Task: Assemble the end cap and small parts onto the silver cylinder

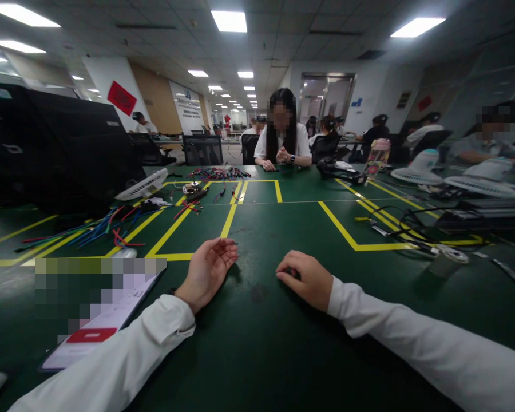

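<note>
My left hand [211, 269] lies on its side over the green table [257, 343], palm turned inward and fingers loosely bent. Its palm looks bare; a tiny dark tip shows at the fingertips, too small to name. To the right, my right hand [308, 277] rests knuckles up on the tabletop with its fingers curled under. Between its thumb and forefinger is a dark patch, and I cannot make out whether it is a thing or shadow. A tablet or phone-like screen [107, 320], partly blurred out, lies beside my left forearm.
Loose coloured wires [98, 226] lie at left near a black monitor [60, 149], with more wires [218, 173] farther back. Yellow tape [343, 226] marks the table. Black cables [395, 220] and a metal cylinder [448, 260] are at right. A person [302, 140] sits opposite.
</note>
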`<move>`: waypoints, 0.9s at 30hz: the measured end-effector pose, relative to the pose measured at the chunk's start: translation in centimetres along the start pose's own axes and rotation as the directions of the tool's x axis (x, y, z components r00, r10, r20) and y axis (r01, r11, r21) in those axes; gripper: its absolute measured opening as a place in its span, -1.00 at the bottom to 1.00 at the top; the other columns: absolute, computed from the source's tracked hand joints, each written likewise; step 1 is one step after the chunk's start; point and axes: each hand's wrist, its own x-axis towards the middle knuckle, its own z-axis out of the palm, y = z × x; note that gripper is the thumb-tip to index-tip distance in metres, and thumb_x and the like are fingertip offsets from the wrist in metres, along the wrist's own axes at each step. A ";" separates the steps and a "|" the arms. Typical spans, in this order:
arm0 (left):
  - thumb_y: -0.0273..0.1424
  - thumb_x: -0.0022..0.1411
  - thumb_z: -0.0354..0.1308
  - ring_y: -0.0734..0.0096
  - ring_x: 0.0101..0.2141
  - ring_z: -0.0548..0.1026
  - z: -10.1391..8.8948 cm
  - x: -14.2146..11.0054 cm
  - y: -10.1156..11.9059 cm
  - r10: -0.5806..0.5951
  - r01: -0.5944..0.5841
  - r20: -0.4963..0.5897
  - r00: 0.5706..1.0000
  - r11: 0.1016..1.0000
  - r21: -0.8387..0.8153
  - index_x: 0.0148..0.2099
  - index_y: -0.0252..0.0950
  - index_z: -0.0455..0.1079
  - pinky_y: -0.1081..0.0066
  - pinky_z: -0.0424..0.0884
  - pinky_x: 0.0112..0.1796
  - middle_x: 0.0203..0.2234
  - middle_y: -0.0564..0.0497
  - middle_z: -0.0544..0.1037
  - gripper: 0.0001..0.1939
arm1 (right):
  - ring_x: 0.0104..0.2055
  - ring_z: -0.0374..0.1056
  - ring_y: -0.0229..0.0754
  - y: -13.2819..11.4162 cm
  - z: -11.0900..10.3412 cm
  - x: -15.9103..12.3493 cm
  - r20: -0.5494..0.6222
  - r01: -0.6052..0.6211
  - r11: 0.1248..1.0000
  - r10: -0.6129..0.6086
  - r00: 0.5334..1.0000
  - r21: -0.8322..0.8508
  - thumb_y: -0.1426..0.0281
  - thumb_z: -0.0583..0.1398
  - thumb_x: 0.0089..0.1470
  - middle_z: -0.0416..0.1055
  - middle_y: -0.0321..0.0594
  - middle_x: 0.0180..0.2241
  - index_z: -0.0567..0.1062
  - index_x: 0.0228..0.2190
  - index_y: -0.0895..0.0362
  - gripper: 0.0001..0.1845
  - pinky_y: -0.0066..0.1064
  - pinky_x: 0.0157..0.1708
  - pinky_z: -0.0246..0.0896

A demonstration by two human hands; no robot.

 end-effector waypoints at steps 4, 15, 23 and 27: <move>-0.42 0.11 0.06 0.45 -0.46 0.45 0.0 0.0 0.0 0.002 -0.002 0.014 1.000 1.000 0.003 -0.38 -0.41 0.43 0.45 0.42 -0.38 -0.50 -0.06 0.49 -0.83 | -0.16 0.30 -0.18 4.0 -5.2 -4.2 -0.193 -0.001 0.948 -0.064 0.979 -0.318 0.33 0.10 0.08 0.44 -0.18 -0.25 0.47 -0.28 0.10 -0.80 -0.24 -0.14 0.11; -0.42 0.12 0.06 0.44 -0.45 0.45 0.3 -0.2 -0.1 0.010 -0.010 0.013 1.000 0.999 0.036 -0.38 -0.41 0.44 0.45 0.41 -0.37 -0.50 -0.06 0.49 -0.83 | -0.45 0.36 -0.18 16.3 -18.4 -18.6 -0.536 -0.713 0.617 0.497 0.682 -0.334 0.03 0.20 -0.13 0.49 -0.08 -0.29 0.55 -0.27 0.02 -0.57 -0.34 -0.48 0.15; -0.44 0.06 0.08 0.42 -0.46 0.45 0.8 -0.3 0.0 0.012 -0.011 -0.028 1.000 0.999 0.044 -0.41 -0.39 0.42 0.43 0.42 -0.39 -0.50 -0.06 0.48 -0.87 | -0.51 0.35 -0.16 15.7 -19.2 -18.8 -0.562 -0.817 0.537 0.618 0.550 -0.209 0.06 0.25 -0.20 0.49 -0.04 -0.44 0.57 -0.29 0.06 -0.55 -0.32 -0.52 0.10; -0.43 0.07 0.08 0.41 -0.46 0.44 0.7 -0.2 0.0 0.007 -0.006 -0.021 1.000 0.999 0.051 -0.40 -0.39 0.42 0.42 0.42 -0.38 -0.50 -0.06 0.48 -0.86 | -0.51 0.37 -0.14 16.0 -19.3 -19.0 -0.553 -0.807 0.553 0.614 0.563 -0.208 0.11 0.25 -0.19 0.50 -0.04 -0.43 0.57 -0.31 0.07 -0.60 -0.33 -0.51 0.13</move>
